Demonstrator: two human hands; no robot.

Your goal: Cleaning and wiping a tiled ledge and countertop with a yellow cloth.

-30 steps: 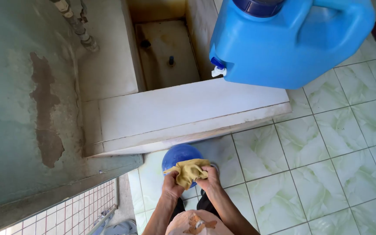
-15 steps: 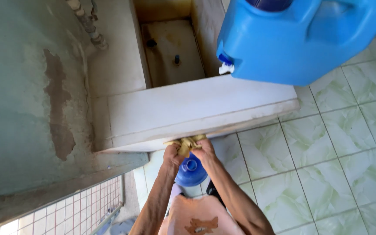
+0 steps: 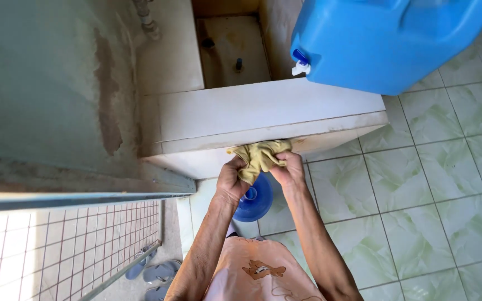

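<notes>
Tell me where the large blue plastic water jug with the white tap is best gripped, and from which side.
Probably low on both side walls of the blue plastic jug, coming from the tiled-floor side. It sits on the white ledge overhanging the edge, its white tap faces the basin, and any handle is out of view.

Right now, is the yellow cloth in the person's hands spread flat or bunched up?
Bunched up. The yellow cloth is crumpled into folds, gripped between the left hand and right hand, against the white ledge.

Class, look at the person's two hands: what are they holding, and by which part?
Both the left hand and right hand grip a bunched yellow cloth, one at each end, against the white ledge.
</notes>
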